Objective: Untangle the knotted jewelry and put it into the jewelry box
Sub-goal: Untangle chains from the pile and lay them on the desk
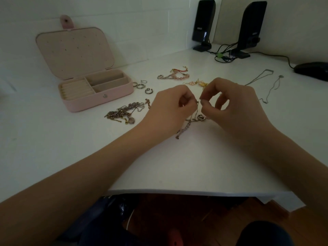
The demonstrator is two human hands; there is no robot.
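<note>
My left hand [170,107] and my right hand [232,103] meet above the middle of the white desk [177,166]. Each pinches a thin silver chain [188,125] between thumb and fingertip. The chain hangs down onto the desk with a small pendant and a loose tail. A tangled heap of chains [124,112] lies left of my left hand. The pink jewelry box [99,98] stands open at the back left, its compartments holding nothing I can see.
Several rings [141,86] lie beside the box. Beaded bracelets [174,74] and a gold piece [198,83] sit behind my hands. Two thin necklaces [266,84] lie at the right. Two black speakers [204,23], cables and a mouse [312,70] stand at the back right.
</note>
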